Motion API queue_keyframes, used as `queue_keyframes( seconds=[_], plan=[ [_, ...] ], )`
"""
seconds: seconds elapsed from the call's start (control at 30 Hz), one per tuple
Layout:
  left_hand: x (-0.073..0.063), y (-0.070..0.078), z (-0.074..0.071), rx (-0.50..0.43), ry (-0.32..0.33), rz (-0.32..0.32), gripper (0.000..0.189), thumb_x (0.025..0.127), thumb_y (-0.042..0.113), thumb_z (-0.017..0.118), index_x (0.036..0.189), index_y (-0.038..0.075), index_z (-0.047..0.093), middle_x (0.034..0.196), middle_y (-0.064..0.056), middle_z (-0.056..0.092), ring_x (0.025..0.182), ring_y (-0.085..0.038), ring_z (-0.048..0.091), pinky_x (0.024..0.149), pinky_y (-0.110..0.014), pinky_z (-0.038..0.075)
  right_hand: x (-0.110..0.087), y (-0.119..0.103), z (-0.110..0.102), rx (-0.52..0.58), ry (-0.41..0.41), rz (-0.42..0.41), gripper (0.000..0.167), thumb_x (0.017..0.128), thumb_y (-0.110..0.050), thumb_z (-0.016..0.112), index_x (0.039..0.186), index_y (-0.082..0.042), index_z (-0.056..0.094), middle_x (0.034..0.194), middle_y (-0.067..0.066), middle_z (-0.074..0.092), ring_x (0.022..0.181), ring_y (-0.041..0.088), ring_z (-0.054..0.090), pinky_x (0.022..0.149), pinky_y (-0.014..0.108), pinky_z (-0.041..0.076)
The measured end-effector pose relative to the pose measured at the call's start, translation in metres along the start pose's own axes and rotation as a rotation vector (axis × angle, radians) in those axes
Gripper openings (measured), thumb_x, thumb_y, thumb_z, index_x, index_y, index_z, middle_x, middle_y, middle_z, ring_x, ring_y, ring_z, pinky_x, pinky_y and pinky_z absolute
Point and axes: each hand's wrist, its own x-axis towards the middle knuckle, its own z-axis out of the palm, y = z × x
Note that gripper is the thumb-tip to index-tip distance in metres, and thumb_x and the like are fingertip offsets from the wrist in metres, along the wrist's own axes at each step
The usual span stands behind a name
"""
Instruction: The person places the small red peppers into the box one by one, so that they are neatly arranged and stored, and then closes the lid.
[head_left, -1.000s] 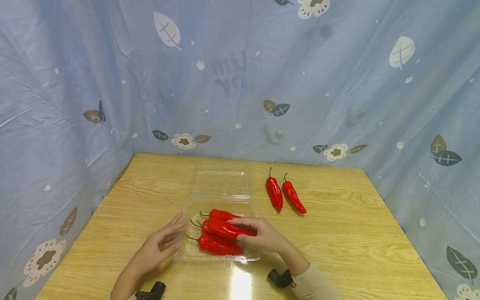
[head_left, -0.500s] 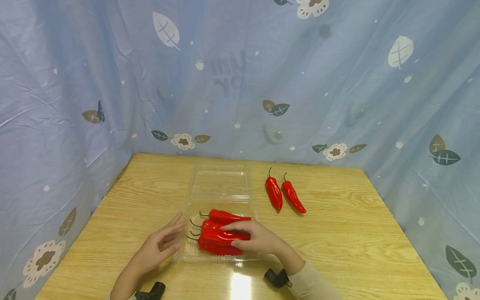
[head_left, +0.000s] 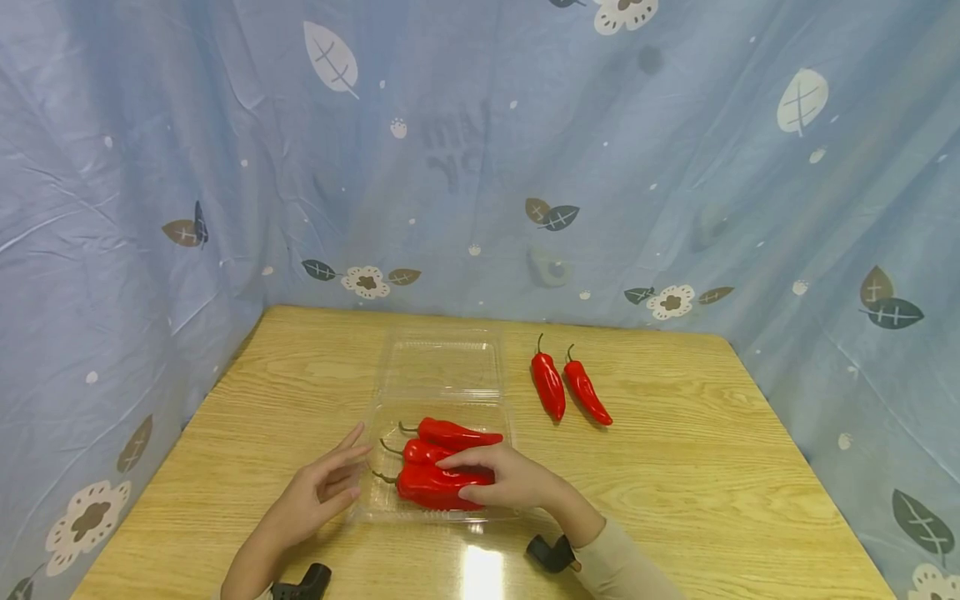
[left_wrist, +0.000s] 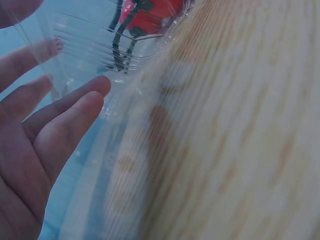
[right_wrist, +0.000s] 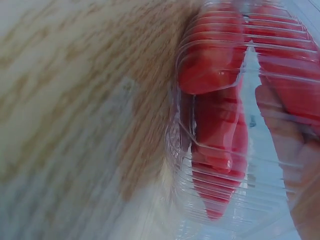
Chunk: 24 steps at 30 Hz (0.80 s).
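Fingers (head_left: 468, 455) of the right hand (head_left: 517, 477) are clamped on a long, glossy red pepper (head_left: 431, 480) inside a clear, open plastic clamshell box (head_left: 442, 517). Spread fingers of the left hand (head_left: 318, 493) flank its left wall, contact unclear. Careless release could let the smooth pepper roll against neighbouring red peppers (head_left: 456, 434); sideways pressure could slide the light box along the pale wooden bench (head_left: 675, 467).

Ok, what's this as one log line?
right fingers: gripping pepper in box; left fingers: beside box; lid: open; two peppers: on table
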Motion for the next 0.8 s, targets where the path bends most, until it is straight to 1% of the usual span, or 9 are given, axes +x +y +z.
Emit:
queue_keyframes(
  seconds=[0.2,0.4,0.53,0.67,0.8],
  plan=[
    [0.0005,0.0008,-0.0001,0.014,0.001,-0.002,0.049,0.090,-0.004,0.058,0.137,-0.006,0.043,0.154,-0.025,0.018,0.122,-0.020,0.052,0.093,-0.014,0.046,0.0009,0.0006,-0.0002,0.013,-0.013,0.016,0.039,0.092,-0.018,0.062,0.130,-0.016,0.059,0.132,0.002,0.059,0.118,0.010,0.053,0.099,0.025,0.045],
    [0.0011,0.0021,-0.0006,0.018,0.001,-0.001,0.049,0.090,-0.004,0.058,0.137,-0.006,0.043,0.154,-0.026,0.018,0.122,-0.021,0.052,0.093,-0.014,0.046,0.0016,0.0004,-0.0016,0.007,-0.028,0.021,0.039,0.092,-0.018,0.062,0.131,-0.016,0.058,0.132,0.002,0.058,0.117,0.009,0.053,0.099,0.025,0.045],
    [0.0017,0.0021,-0.0010,0.013,0.003,0.006,0.049,0.090,-0.005,0.057,0.137,-0.007,0.043,0.154,-0.026,0.017,0.123,-0.020,0.051,0.094,-0.014,0.045,0.0021,0.0009,-0.0024,0.004,-0.036,0.026,0.040,0.091,-0.018,0.063,0.131,-0.017,0.058,0.133,0.001,0.058,0.120,0.010,0.051,0.102,0.026,0.043],
    [0.0017,0.0016,-0.0008,0.002,0.000,0.013,0.049,0.090,-0.005,0.057,0.137,-0.008,0.042,0.154,-0.027,0.017,0.123,-0.020,0.051,0.094,-0.014,0.045,0.0026,0.0016,-0.0015,0.034,-0.049,0.049,0.042,0.090,-0.016,0.064,0.131,-0.017,0.058,0.135,0.000,0.057,0.123,0.010,0.049,0.104,0.025,0.042],
    [0.0011,0.0008,-0.0004,0.002,-0.001,0.012,0.049,0.090,-0.005,0.057,0.137,-0.008,0.042,0.154,-0.027,0.016,0.123,-0.020,0.051,0.094,-0.014,0.045,0.0028,0.0017,0.0000,0.052,-0.057,0.053,0.042,0.090,-0.014,0.065,0.131,-0.014,0.058,0.135,0.000,0.057,0.125,0.011,0.049,0.105,0.025,0.042]
  ],
)
